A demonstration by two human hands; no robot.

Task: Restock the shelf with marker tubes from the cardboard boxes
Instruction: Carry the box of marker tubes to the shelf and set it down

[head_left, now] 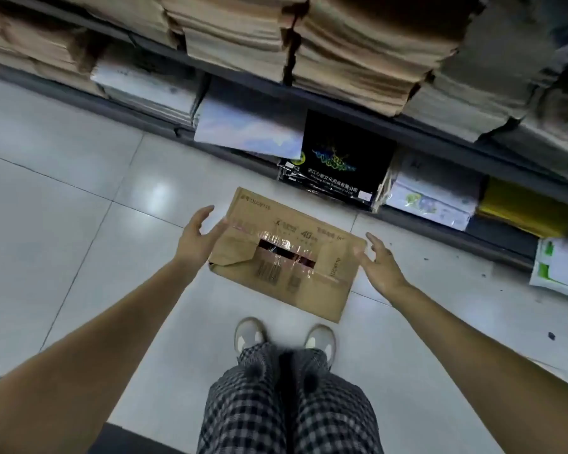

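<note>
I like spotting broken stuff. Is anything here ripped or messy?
Yes. The cardboard box on the floor has a torn hole in its taped top, with dark contents showing through. It also lies crooked to the shelf.

1. Open floor tile (89, 204) was seen outward of the left hand (195, 239) fingers.
2. Between the two sets of fingertips, the way was blocked by the cardboard box (287, 253).
3. Beyond the fingertips, the shelf (417, 124) was packed with paper stacks (361, 57).
4. Free tile lay outward of the right hand (379, 265).
</note>
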